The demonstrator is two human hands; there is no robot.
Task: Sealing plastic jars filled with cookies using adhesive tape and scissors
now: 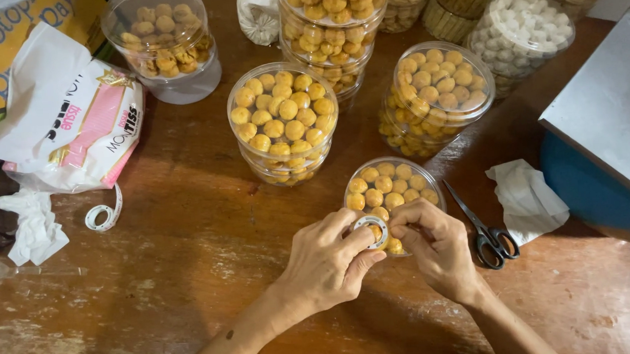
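Observation:
My left hand (327, 260) holds a small roll of clear tape (371, 231) over the near edge of a round clear plastic tub of golden cookies (392, 187). Against the same roll, my right hand (436, 246) has its fingertips pinched at the rim. Both hands meet at the tub's front edge on the worn wooden table (189, 265). What lies under the fingers is hidden.
Several more cookie tubs stand behind, one (282, 121) at the middle and one (434, 97) to its right. Black scissors (482, 229) and a crumpled tissue (528, 200) lie right. A pink tissue pack (71, 119) and another tape roll (104, 215) sit left. A blue box (604, 137) fills the right edge.

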